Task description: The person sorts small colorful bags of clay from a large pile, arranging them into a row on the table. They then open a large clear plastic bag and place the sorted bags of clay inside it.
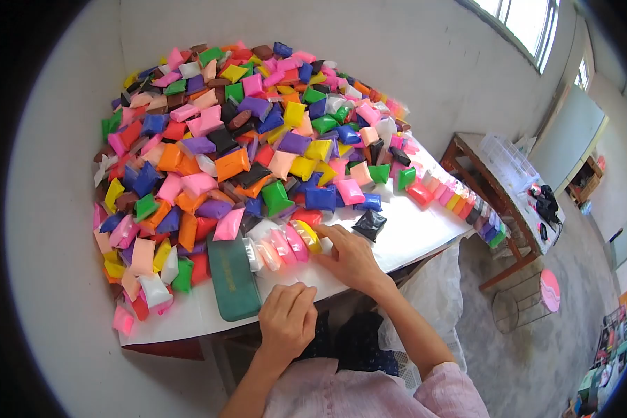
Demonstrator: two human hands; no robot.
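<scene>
At the front of the table, a short row of small soft packets runs rightward from a dark green case (pixel 233 281): a white packet (pixel 253 255), peach and pink packets (pixel 281 246), then a yellow packet (pixel 306 235). My right hand (pixel 354 259) is at the row's right end, thumb and fingers closed against the yellow packet. A small whitish bit shows by its fingers. My left hand (pixel 287 317) is in front of the row near the case, fingers curled together; its palm is hidden. A black packet (pixel 370 225) lies beyond my right hand.
A big heap of colourful packets (pixel 216 143) covers the back and left of the table (pixel 425 233). More packets stand in a long row (pixel 463 202) along the right edge. A plastic bag (pixel 432 292) hangs below. A second table (pixel 494 167) and pink-topped stool (pixel 550 290) stand right.
</scene>
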